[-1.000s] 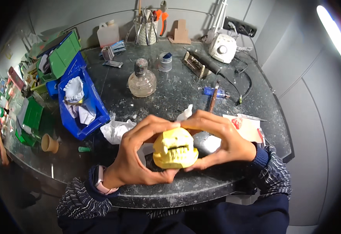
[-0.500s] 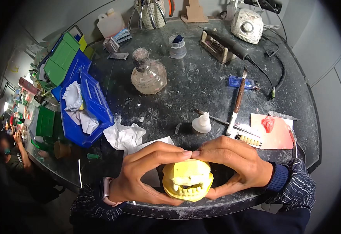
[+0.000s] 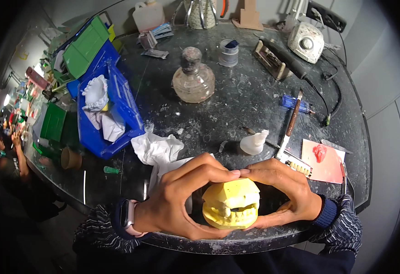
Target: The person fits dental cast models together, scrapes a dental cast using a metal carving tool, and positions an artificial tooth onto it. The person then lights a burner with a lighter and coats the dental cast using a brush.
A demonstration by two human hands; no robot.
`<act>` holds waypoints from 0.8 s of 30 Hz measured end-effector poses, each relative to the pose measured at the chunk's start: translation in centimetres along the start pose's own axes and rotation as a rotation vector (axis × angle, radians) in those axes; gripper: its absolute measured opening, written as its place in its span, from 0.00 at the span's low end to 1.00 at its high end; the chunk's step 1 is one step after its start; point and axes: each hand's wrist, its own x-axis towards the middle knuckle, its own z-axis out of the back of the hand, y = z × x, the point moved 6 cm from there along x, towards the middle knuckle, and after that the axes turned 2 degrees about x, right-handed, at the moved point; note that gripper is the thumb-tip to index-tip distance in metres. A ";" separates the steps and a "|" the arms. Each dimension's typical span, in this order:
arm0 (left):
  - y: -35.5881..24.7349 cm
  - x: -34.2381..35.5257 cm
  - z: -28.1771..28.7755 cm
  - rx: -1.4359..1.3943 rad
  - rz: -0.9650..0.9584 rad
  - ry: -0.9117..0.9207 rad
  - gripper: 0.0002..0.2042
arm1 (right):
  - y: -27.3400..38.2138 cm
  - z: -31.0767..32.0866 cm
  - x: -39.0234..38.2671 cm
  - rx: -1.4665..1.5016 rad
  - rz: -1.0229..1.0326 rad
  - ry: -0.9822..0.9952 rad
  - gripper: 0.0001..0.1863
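Note:
A yellow plaster dental model (image 3: 229,201), upper and lower jaws set together, is held between my two hands above the table's front edge. Its teeth face me, with a dark gap in the upper row. My left hand (image 3: 188,196) grips it from the left, fingers along the top and thumb below. From the other side my right hand (image 3: 284,192) does the same, and the fingertips of both hands meet over the top. Right of the hands lie a strip of artificial teeth (image 3: 297,168) and a pink wax sheet (image 3: 323,166) with a red wax lump (image 3: 319,153) on it.
Ahead stand a small white bottle (image 3: 254,143) and a glass spirit burner (image 3: 193,82). A brown-handled knife (image 3: 293,119) lies by a blue lighter (image 3: 296,104). A blue box (image 3: 111,109) holds a white cast; crumpled tissue (image 3: 156,148) lies beside it. A handpiece (image 3: 282,58) rests on its stand.
The view has shifted, so the table things sit further right and mostly higher or tilted. The dental model has turned slightly to the right in my hands; both hands keep their hold.

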 end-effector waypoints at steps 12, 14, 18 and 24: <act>0.1 -0.5 0.0 -0.034 -0.029 -0.084 0.30 | -0.1 -0.6 -0.1 -0.097 -0.085 0.093 0.37; 0.3 -0.7 -0.1 -0.034 -0.018 -0.077 0.30 | 0.0 -0.9 0.0 -0.096 -0.090 0.106 0.37; 0.4 -0.7 0.1 -0.070 -0.014 -0.108 0.28 | -0.1 -1.0 0.2 -0.101 -0.105 0.135 0.38; 0.1 -0.9 -0.1 -0.076 -0.045 -0.113 0.25 | 0.4 -1.0 0.0 -0.133 -0.057 0.123 0.37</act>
